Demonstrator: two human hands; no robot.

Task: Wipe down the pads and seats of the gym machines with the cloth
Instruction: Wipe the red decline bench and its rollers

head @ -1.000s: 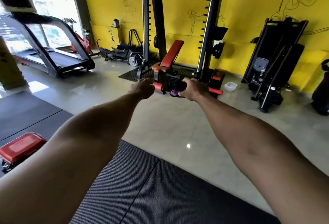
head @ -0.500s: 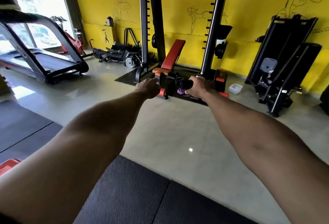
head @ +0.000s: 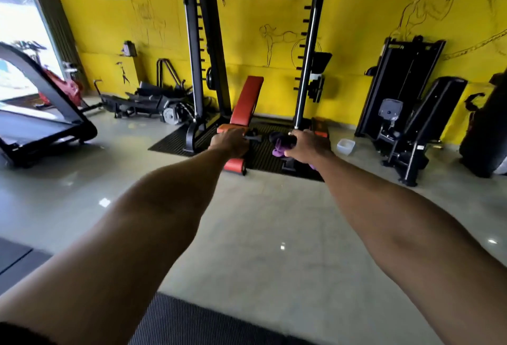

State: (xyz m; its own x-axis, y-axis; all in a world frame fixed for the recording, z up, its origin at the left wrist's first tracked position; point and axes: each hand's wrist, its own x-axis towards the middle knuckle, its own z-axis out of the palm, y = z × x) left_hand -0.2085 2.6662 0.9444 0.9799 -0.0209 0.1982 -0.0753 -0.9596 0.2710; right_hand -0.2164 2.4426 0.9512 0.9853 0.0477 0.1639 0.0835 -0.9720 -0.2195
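Both my arms reach straight out in front of me. My right hand [head: 304, 145] is closed around a purple and black cloth [head: 279, 145]. My left hand [head: 229, 141] is curled into a loose fist with nothing visible in it. Beyond my hands, across the floor, a red padded incline bench [head: 245, 102] stands inside a tall black rack [head: 196, 51], with its red seat [head: 226, 127] partly hidden behind my left hand. To the right stands a black seated machine with black pads [head: 436, 100].
A treadmill [head: 46, 122] is at the left by the window. Black equipment lies on the floor along the yellow wall [head: 148, 100]. A small clear tub [head: 346, 146] sits on the tiled floor right of the rack. A dark rubber mat [head: 192, 322] lies beneath me.
The view has moved forward and to the right toward the rack and bench. The red pad and the mats at the left have slipped out of view. My hands keep their pose.
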